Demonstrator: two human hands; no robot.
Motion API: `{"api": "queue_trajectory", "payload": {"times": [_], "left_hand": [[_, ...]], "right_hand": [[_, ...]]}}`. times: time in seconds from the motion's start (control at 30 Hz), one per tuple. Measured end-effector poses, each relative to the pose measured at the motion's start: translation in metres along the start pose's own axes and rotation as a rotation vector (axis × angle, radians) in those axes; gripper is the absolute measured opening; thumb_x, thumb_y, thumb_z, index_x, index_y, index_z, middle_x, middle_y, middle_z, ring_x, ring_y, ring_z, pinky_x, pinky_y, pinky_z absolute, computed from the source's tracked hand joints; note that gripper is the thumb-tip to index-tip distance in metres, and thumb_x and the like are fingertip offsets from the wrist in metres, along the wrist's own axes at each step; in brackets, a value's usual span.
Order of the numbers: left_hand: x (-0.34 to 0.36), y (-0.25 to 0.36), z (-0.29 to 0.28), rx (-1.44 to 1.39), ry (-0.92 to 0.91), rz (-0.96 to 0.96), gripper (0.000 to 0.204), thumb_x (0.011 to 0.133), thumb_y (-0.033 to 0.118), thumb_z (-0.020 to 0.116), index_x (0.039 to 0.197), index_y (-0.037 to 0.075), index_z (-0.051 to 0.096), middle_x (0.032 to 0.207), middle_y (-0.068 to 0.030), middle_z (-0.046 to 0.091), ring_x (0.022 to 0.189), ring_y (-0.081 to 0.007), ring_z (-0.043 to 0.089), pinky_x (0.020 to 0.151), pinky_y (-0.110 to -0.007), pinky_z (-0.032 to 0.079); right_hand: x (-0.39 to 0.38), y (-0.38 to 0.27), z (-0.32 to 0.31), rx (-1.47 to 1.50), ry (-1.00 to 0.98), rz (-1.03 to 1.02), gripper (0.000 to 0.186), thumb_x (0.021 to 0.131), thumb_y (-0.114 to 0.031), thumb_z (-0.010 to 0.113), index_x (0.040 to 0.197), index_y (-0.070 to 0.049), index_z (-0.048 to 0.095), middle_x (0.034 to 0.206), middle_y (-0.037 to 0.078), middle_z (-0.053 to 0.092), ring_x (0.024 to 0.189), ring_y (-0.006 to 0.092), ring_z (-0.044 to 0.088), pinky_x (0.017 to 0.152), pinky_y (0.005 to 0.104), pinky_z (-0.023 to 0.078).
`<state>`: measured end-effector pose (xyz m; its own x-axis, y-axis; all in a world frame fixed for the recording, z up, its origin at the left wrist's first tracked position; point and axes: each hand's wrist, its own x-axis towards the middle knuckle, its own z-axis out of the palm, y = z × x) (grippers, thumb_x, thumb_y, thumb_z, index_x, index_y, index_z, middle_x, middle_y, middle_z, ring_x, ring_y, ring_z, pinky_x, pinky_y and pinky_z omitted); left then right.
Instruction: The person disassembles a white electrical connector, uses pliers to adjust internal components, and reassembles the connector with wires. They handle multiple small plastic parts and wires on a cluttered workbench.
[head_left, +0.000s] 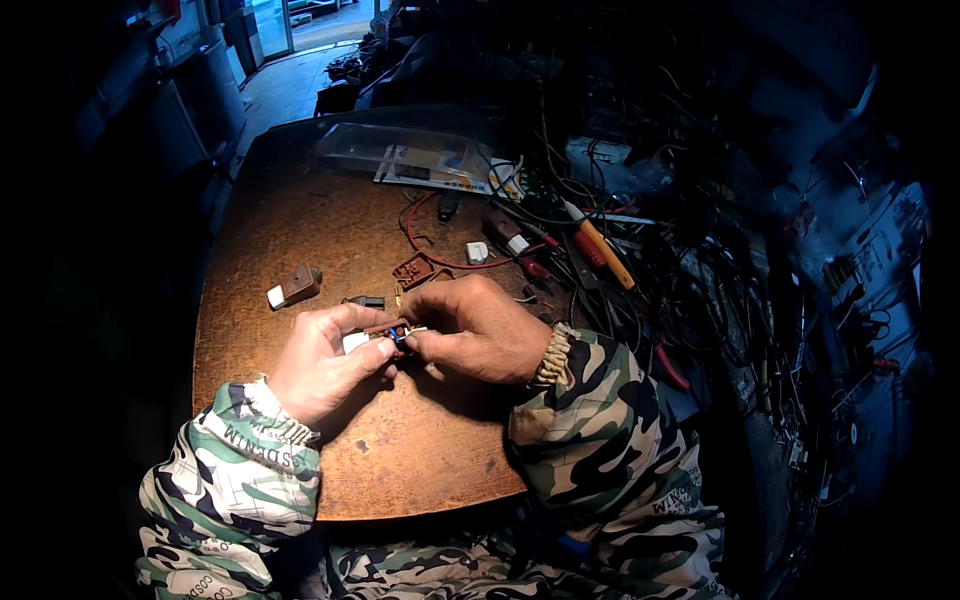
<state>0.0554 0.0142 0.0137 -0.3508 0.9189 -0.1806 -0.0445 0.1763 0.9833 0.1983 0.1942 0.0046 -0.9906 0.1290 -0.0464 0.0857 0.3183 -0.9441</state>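
Observation:
Over the middle of the wooden table, my left hand (325, 362) is closed round a small brown electrical housing (402, 330) with a white end and a blue wire inside. My right hand (478, 332) pinches at the housing's right side, thumb and forefinger pressed together; the fingers hide much of what they grip. Just beyond my left fingers lies a short black connector (368, 301), with a small brass-coloured pin (398, 299) beside it. A brown open shell part (413, 270) rests past my right hand. To the left sits another brown block with a white end (296, 287).
A small white block (477, 253), a red wire (412, 232) and an orange-handled pointed tool (602, 248) lie farther back. Tangled dark cables (690, 270) crowd the right side, near a red handle (672, 369). A clear plastic tray (350, 146) lies at the far edge.

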Motion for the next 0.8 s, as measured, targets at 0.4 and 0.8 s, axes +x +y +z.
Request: {"api": "queue_trajectory", "payload": {"times": [0.4,0.8], "left_hand": [[-0.004,0.002,0.0,0.056,0.062,0.007,0.028,0.091,0.008,0.074,0.112,-0.009,0.066,0.093,-0.0105,0.072,0.078,-0.0134,0.069,0.071,-0.024,0.058],[-0.007,-0.007,-0.003,-0.066,0.078,0.004,0.03,0.088,0.013,0.079,0.11,-0.004,0.067,0.093,-0.0113,0.074,0.073,-0.0128,0.07,0.064,-0.023,0.056]], "right_hand": [[-0.002,-0.007,0.004,-0.086,0.097,-0.175,0.025,0.089,-0.014,0.07,0.101,0.008,0.069,0.076,0.014,0.071,0.065,0.0194,0.068,0.062,0.0335,0.053],[0.0,-0.006,0.009,-0.082,0.162,-0.24,0.028,0.084,-0.017,0.075,0.097,0.007,0.07,0.079,0.019,0.071,0.073,0.0256,0.072,0.067,0.0369,0.055]]}}
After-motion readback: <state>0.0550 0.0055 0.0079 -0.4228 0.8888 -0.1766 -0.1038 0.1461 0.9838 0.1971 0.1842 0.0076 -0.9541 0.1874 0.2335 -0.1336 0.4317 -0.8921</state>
